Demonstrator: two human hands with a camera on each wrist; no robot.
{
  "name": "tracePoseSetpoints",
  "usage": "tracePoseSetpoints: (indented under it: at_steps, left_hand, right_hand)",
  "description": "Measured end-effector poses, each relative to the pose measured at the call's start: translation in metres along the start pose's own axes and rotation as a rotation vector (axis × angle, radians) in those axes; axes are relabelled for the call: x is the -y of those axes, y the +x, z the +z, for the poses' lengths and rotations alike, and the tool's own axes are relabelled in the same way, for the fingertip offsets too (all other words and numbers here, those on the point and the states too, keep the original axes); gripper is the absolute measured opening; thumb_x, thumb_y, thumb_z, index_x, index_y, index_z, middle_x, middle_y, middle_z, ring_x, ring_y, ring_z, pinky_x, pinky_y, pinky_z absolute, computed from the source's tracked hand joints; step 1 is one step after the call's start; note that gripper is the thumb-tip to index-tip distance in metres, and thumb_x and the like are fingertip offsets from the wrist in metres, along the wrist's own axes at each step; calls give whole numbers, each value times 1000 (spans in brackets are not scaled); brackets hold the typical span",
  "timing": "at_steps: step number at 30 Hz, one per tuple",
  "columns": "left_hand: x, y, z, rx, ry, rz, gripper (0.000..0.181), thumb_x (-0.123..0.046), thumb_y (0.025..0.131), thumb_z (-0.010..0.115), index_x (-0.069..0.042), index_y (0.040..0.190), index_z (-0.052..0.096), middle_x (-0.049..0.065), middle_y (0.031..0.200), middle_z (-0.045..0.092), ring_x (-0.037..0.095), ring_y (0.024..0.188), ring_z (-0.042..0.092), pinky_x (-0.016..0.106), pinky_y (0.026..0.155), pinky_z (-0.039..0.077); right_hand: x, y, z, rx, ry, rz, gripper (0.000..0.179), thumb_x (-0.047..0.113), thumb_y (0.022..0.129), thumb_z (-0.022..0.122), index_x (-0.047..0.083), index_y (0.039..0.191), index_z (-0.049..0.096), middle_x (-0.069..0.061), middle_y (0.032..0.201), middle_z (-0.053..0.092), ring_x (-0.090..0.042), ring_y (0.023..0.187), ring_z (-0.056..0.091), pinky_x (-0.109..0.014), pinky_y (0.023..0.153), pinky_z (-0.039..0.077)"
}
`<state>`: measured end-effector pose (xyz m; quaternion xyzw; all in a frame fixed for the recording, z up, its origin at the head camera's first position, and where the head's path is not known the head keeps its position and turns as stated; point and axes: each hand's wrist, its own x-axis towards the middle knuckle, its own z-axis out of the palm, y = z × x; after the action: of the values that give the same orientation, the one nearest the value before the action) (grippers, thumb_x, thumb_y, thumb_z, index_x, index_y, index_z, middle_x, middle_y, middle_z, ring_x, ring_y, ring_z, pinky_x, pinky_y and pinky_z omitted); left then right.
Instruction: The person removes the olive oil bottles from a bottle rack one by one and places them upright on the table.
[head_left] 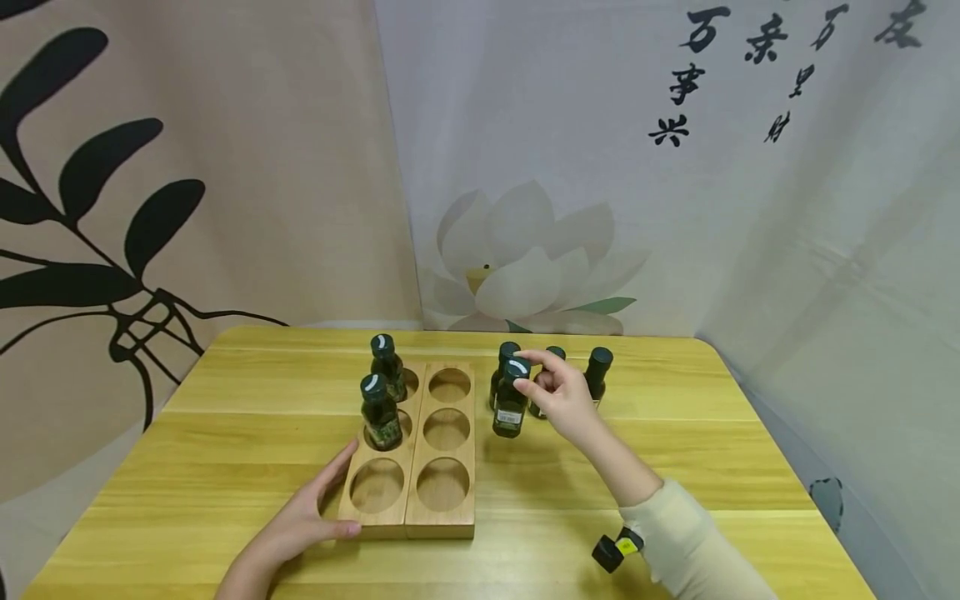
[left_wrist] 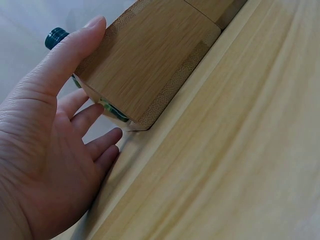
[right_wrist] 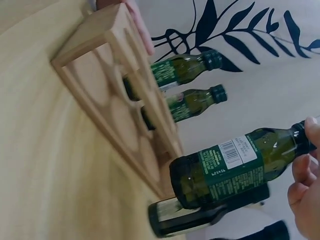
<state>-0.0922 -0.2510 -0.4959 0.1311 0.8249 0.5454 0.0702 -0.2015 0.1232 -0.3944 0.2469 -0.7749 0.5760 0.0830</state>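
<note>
By its black cap, my right hand [head_left: 564, 400] pinches a small dark green glass bottle [head_left: 509, 419] between thumb and fingers. In the right wrist view this bottle shows a green label with a white barcode patch, and its base is raised off the table. My left hand [head_left: 300, 518] rests at the near left corner of a wooden rack [head_left: 441, 530] with round holes, its thumb at the front and its fingers loosely extended along the side. Two similar bottles, one nearer [head_left: 381, 421] and one farther [head_left: 387, 371], stand in the rack's left row; the right row's holes hold nothing.
Behind the right hand, several more bottles stand on the table [head_left: 675, 467], including one at the right [head_left: 598, 373], partly hidden by the hand. A printed curtain [head_left: 300, 167] hangs behind the table's back edge. A black device [head_left: 617, 550] sits on the right wrist.
</note>
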Motion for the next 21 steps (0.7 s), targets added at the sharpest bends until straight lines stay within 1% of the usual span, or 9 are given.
tracePoseSetpoints:
  at_steps: [6,10,12,14,16,17,18,19,21]
  left_hand:
    - [0,-1,0,-4,-1,-4,103,-10,74,82,-23,154,20,20,154,22,42,136,26,58,104,18]
    - [1,0,0,-3,1,1,103,-10,74,82,-22,154,19,19,154,22,42,136,25,57,104,16]
    - [2,-1,0,-3,6,7,103,-10,74,82,-21,154,19,19,154,21,42,136,25,52,106,18]
    - [3,-1,0,-2,1,1,103,-11,73,82,-23,154,19,17,155,20,40,136,24,39,108,20]
    - [4,-1,0,-2,-7,-2,104,-11,73,82,-23,154,19,16,155,20,38,136,24,27,107,20]
    - [5,-1,0,-3,-9,-6,104,-11,73,82,-23,154,19,16,155,19,37,136,24,22,105,19]
    - [5,-1,0,-3,-12,-11,104,-11,73,82,-24,154,19,15,156,19,36,137,24,20,104,19]
    - [5,0,0,-5,-13,-17,104,-12,73,83,-25,154,19,14,156,20,35,137,24,19,104,18]
    - [5,0,0,-4,-7,-5,104,-11,73,82,-23,155,19,17,155,20,39,136,24,31,108,20]
  right_hand:
    - [-17,-7,5,0,15,17,34,3,88,68,1,121,62,-4,53,38,-11,45,31,-25,43,30]
    - [-10,-11,8,16,30,19,35,-1,88,66,-6,122,59,-6,53,38,-9,45,31,-23,43,29]
    - [-4,-13,10,23,32,23,34,-2,88,66,-8,121,59,-6,53,38,-8,46,31,-22,44,29]
    - [2,-15,11,24,21,26,33,-2,87,66,-8,120,59,-6,53,39,-8,47,32,-22,45,30]
    - [2,-15,13,22,10,34,33,-2,87,67,-7,119,60,-6,54,39,-7,48,32,-21,46,30]
    - [2,-15,13,21,4,35,32,-2,87,67,-7,118,60,-6,54,40,-7,48,32,-21,46,30]
    - [2,-16,14,20,-2,38,32,-2,87,67,-7,118,60,-6,55,40,-7,48,33,-21,46,30]
    - [2,-16,14,19,-3,38,32,-2,87,67,-7,118,60,-6,55,40,-7,48,33,-21,46,30]
    - [-1,-16,14,18,1,37,32,-2,87,67,-7,118,60,-5,55,40,-7,48,33,-20,46,29]
